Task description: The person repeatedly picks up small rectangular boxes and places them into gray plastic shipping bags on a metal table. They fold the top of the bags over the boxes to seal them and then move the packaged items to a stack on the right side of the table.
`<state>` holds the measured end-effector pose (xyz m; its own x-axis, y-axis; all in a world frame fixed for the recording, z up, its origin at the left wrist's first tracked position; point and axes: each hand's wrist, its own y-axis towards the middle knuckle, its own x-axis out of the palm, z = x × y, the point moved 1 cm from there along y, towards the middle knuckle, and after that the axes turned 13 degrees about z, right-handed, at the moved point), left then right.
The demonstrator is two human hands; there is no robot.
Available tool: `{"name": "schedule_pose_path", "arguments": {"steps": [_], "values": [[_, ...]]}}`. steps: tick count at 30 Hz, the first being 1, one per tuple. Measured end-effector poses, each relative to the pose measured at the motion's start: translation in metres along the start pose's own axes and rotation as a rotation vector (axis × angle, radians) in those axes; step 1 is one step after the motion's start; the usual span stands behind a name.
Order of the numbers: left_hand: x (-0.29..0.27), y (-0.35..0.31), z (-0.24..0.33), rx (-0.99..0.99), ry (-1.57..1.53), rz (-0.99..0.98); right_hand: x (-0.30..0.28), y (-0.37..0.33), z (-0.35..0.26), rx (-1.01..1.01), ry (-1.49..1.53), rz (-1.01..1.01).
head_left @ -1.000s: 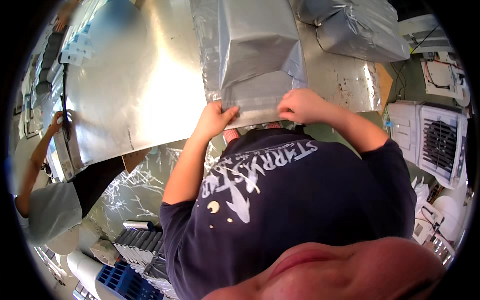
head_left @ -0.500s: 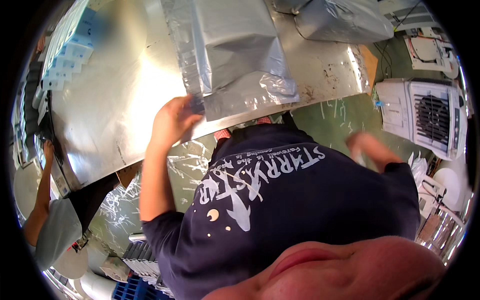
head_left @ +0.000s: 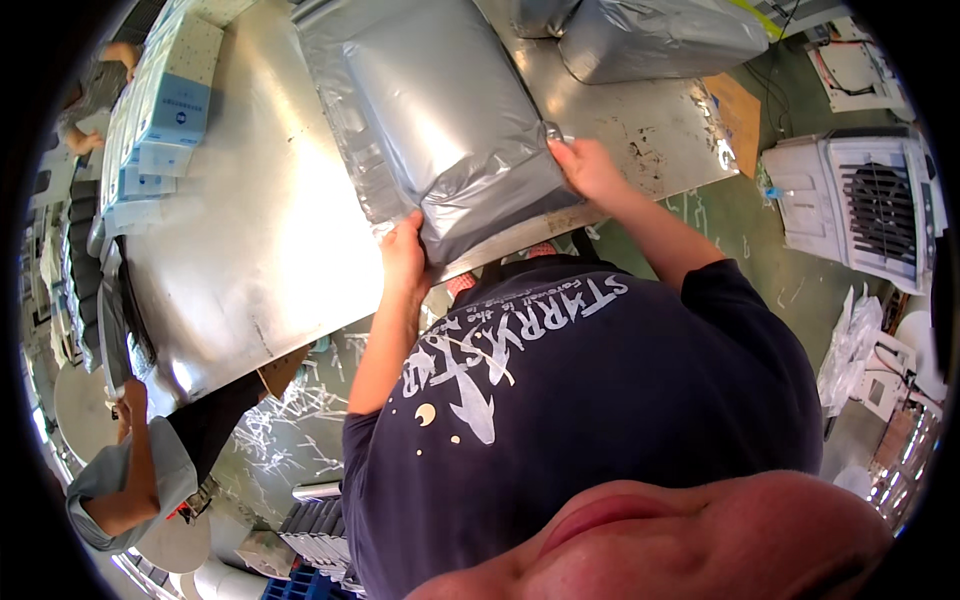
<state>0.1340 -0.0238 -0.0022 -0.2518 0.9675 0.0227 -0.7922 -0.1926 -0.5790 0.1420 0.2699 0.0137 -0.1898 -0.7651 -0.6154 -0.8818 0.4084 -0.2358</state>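
A large grey plastic mailing bag (head_left: pixel 445 105), bulging with a boxy load, lies on the metal table in front of me. My left hand (head_left: pixel 404 250) grips its near left corner, thumb on top. At the near right edge my right hand (head_left: pixel 585 168) pinches a bit of the film between thumb and fingers. The bag's near end reaches the table's front edge. A flat strip of film runs along its left side. What is inside the bag is hidden.
More filled grey bags (head_left: pixel 660 40) lie at the table's (head_left: pixel 260 200) far right. White and blue boxes (head_left: pixel 175 100) stand in a row at far left. A co-worker (head_left: pixel 135 470) is at the left side, another person farther back. An air cooler (head_left: pixel 845 210) stands right; paper shreds (head_left: pixel 285 425) litter the floor.
My right hand has come up from beside my body to the bag's right edge. My left hand has shifted right along the bag's near end, and the bag now looks fuller.
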Motion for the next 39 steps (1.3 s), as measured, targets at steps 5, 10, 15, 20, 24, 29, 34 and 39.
{"name": "schedule_pose_path", "arguments": {"steps": [5,10,15,20,24,29,34,39], "values": [[-0.008,-0.006,0.037,0.308,0.631,-0.097,-0.068,0.02,-0.025,-0.42,-0.707,0.31],[0.04,-0.042,0.069,1.308,0.594,-0.061,-0.05,0.019,0.03,-0.56,-0.607,0.139],[0.109,-0.057,0.066,1.57,1.185,-0.52,-0.097,0.038,0.059,-0.109,-0.559,0.191],[0.088,-0.046,0.076,1.568,0.973,-0.577,-0.209,-0.031,0.045,-0.293,-1.114,0.519],[0.053,-0.024,0.076,1.386,0.575,-0.064,-0.146,-0.021,0.02,-0.582,-0.196,0.233],[0.041,0.003,0.005,0.819,0.411,-0.178,-0.016,0.009,-0.019,-0.446,0.209,-0.03],[0.052,0.013,0.019,0.679,0.074,-0.326,-0.009,0.01,-0.022,-0.393,0.481,-0.139],[0.092,-0.054,0.131,1.488,0.321,-0.536,-0.052,-0.01,-0.017,-0.58,0.748,0.035]]}}
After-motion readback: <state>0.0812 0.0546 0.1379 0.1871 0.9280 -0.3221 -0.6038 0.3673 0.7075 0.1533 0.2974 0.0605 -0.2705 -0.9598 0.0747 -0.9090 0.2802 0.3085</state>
